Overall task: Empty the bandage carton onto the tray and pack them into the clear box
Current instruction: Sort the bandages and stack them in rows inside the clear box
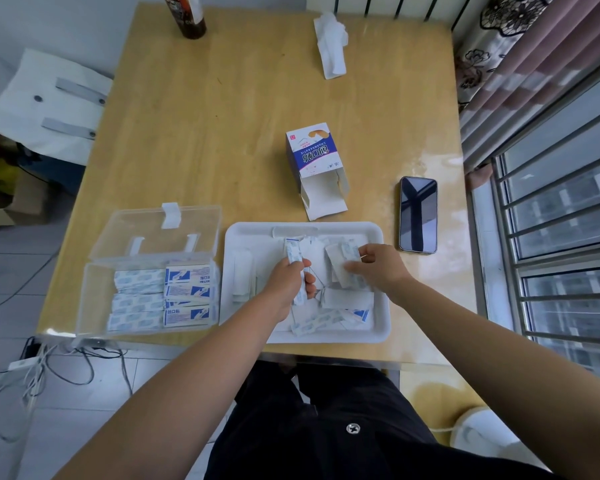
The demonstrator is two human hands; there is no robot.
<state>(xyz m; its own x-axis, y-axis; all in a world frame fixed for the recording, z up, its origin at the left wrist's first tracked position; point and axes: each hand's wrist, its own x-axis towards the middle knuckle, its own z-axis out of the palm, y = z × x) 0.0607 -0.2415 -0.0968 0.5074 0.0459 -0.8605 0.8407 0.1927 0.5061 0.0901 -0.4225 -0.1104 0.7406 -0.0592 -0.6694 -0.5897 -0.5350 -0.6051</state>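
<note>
A white tray (381, 327) near the table's front edge holds several loose wrapped bandages (321, 322). My left hand (286, 282) grips a small stack of bandages (293, 252) upright over the tray's middle. My right hand (378, 266) pinches another bandage (340, 263) in the tray's right part. The clear box (84, 299) stands open to the tray's left, its lid (160, 230) tilted back, with rows of bandages (163, 294) packed inside. The bandage carton (312, 168) lies on its side behind the tray, its flaps open toward me.
A phone (418, 214) lies face up right of the tray. A crumpled tissue (331, 43) and a dark bottle (187, 15) sit at the table's far end. A white chair (45, 102) stands at left, cables (42, 368) on the floor, window bars (561, 237) at right.
</note>
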